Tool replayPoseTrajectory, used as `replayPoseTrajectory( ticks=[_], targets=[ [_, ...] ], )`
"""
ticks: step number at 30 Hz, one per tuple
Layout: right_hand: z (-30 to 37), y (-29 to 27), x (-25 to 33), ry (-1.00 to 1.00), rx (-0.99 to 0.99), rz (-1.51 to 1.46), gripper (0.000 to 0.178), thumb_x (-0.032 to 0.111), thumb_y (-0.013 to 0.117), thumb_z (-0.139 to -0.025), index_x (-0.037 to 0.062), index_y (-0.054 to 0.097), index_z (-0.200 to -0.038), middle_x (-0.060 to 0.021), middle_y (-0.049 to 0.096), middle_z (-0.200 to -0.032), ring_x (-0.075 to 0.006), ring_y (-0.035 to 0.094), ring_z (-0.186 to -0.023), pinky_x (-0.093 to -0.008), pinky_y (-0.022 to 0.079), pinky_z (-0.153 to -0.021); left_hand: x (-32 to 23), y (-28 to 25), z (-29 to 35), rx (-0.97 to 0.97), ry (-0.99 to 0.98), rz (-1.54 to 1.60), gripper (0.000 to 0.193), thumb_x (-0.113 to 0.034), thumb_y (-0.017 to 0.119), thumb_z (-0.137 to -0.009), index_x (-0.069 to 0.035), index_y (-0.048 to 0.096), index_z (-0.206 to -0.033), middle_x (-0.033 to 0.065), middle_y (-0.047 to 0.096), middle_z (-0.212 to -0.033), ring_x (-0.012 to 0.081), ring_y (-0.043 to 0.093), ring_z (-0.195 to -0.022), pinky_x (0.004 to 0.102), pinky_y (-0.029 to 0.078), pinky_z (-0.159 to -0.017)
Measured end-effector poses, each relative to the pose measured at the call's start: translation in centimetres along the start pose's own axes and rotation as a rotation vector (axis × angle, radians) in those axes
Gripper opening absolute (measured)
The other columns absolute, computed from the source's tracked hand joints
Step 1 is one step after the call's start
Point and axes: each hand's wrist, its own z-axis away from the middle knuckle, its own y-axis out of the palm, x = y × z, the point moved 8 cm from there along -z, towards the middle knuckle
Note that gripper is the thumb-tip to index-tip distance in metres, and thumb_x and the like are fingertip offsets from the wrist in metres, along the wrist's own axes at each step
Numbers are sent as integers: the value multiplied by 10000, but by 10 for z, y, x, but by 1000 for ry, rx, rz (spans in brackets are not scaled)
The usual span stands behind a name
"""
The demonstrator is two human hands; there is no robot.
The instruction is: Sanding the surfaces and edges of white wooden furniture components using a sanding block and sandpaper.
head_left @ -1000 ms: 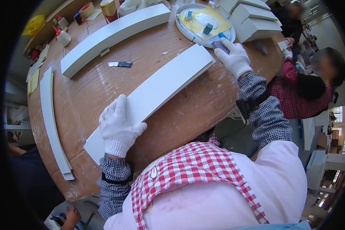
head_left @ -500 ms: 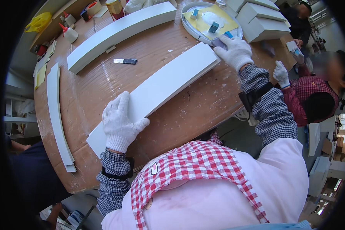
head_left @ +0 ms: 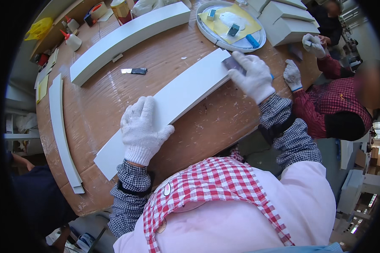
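Note:
A long white board point(head_left: 177, 99) lies slantwise across the brown workbench point(head_left: 114, 97). My left hand point(head_left: 142, 128), in a white knit glove, presses flat on the board's near end. My right hand point(head_left: 251, 78), also gloved, grips a small metal scraper blade point(head_left: 232, 63) and holds it against the board's far end.
A thicker white board point(head_left: 126, 38) lies further back, a thin curved white strip point(head_left: 61, 130) along the left edge. A putty knife point(head_left: 134, 71) rests between the boards. A round tray point(head_left: 232, 27) holds yellow paper and small blocks. Another person's gloved hands point(head_left: 302, 59) work at the right beside white wedge-shaped pieces point(head_left: 283, 19). Glue bottles point(head_left: 71, 40) stand at the back left.
My right hand has drawn the scraper from the board's far tip a little toward me. My left hand stays pressed on the near end.

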Motion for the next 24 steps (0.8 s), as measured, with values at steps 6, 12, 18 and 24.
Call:
replayPoseTrajectory(
  ticks=[6, 12, 18, 24],
  targets=[
    [-6, 14, -90, 358, 218, 139, 731, 575, 629, -870, 164, 521, -1465, -203, 581, -1368, -353, 549, -1273, -445, 415, -1090, 0, -5, -1, 33, -6, 4, 916, -437, 841, -696, -98, 470, -1462, 165, 490, -1466, 392, 417, -1374, 517, 298, -1170],
    [-86, 18, -86, 287, 11, 89, 729, 513, 644, -875, 87, 517, -1453, -221, 497, -1473, -360, 429, -1393, -419, 331, -1165, 2, -2, 4, -11, 3, -4, 859, -453, 825, -705, -94, 499, -1414, 149, 497, -1430, 385, 425, -1354, 519, 303, -1163],
    [-134, 65, -107, 329, 168, 170, 666, 388, 674, -865, 114, 517, -1452, -156, 485, -1504, -303, 464, -1377, -408, 341, -1166, -2, -3, 1, 7, 10, 6, 868, -453, 830, -699, -107, 503, -1425, 154, 481, -1461, 400, 405, -1376, 529, 295, -1170],
    [-123, 48, -94, 347, 87, -436, 533, 237, 700, -861, -4, 601, -1327, -147, 661, -1223, -227, 630, -1097, -316, 486, -972, 1, -4, 2, 5, -20, 15, 862, -441, 840, -677, -120, 523, -1412, 158, 498, -1444, 404, 424, -1360, 534, 304, -1164]
  ],
)
